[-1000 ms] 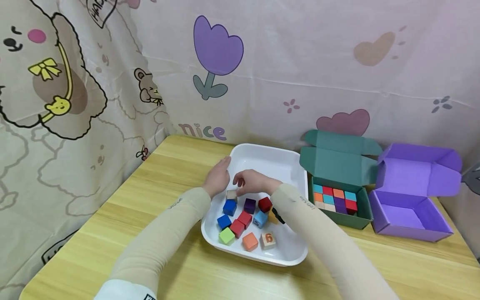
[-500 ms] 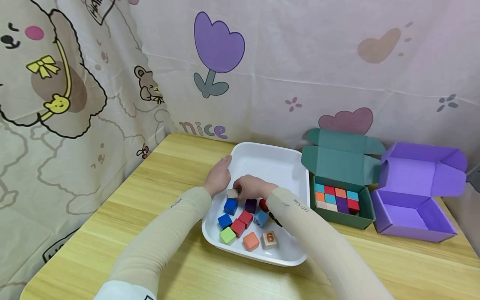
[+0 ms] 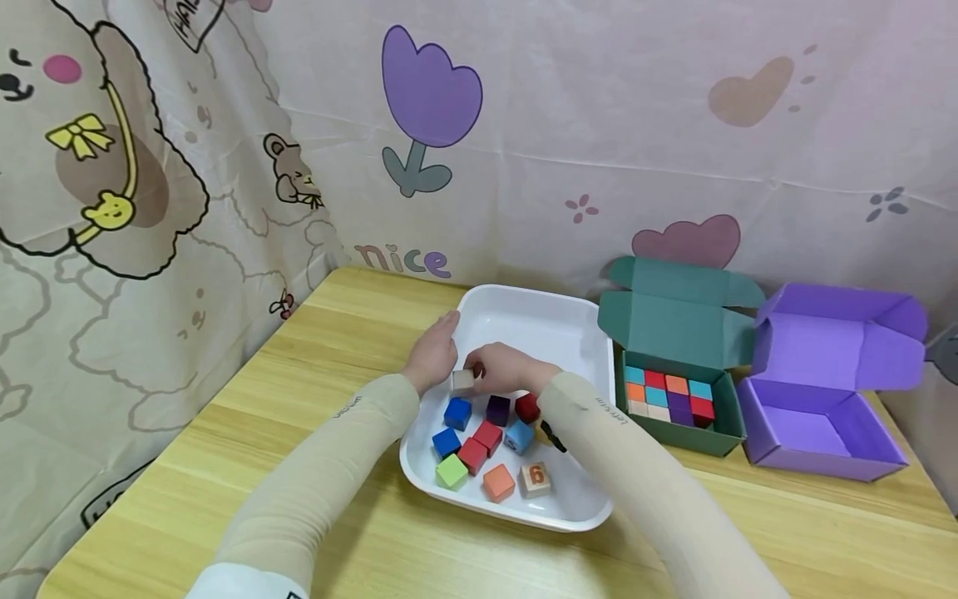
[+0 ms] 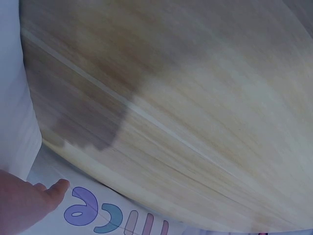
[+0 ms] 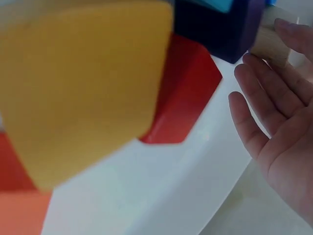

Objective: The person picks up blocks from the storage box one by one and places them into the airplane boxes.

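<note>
My right hand (image 3: pixel 506 369) pinches a plain wooden cube (image 3: pixel 462 382) near the left wall of the white tray (image 3: pixel 535 323). In the right wrist view, the thumb and fingertips meet the wooden cube (image 5: pixel 270 47), while the other fingers extend below it. Fingers stretched forward, my left hand (image 3: pixel 432 356) lies along the tray's left rim; part of the left hand (image 4: pixel 29 203) shows at the corner of its wrist view. Just nearer than the wooden cube are a blue cube (image 3: pixel 457 413) and a dark purple cube (image 3: pixel 498 410).
More cubes lie in the tray's near half: red (image 3: pixel 472 455), lime green (image 3: pixel 451 472), orange (image 3: pixel 498 482) and a wooden one marked 6 (image 3: pixel 535 479). Right of the tray stand a green box (image 3: pixel 699 441) with rows of cubes and an open purple box (image 3: pixel 823 449).
My right hand has closed its fingers on the wooden cube, and a gap now shows between that cube and the blue one. The left hand stays at the rim.
</note>
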`<state>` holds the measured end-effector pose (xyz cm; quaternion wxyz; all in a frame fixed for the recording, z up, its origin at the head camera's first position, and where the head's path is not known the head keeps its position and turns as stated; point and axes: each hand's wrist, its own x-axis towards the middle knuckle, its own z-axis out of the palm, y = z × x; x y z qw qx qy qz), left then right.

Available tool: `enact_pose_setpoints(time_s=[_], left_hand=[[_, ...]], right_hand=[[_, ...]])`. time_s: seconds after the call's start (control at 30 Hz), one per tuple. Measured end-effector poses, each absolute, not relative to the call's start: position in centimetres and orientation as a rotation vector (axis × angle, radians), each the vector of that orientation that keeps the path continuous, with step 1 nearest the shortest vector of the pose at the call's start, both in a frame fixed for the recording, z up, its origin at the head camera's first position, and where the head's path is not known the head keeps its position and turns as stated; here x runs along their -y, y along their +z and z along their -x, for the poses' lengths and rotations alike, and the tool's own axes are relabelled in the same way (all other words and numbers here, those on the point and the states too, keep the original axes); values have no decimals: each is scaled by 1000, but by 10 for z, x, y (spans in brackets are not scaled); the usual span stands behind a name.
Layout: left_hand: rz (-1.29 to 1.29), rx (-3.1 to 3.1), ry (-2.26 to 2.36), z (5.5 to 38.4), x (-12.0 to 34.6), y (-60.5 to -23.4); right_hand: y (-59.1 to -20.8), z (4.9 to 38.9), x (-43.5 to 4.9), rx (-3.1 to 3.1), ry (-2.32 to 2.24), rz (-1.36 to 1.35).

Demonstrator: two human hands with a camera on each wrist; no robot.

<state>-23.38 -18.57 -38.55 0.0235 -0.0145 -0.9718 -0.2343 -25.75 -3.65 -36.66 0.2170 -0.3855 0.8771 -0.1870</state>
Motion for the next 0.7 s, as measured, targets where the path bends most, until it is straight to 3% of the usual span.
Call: enact_pose_setpoints(time_s=[0.7], left_hand=[[55, 2995, -746, 237, 188, -388]], right_hand=[[-334, 261, -27, -2450, -771, 1042]])
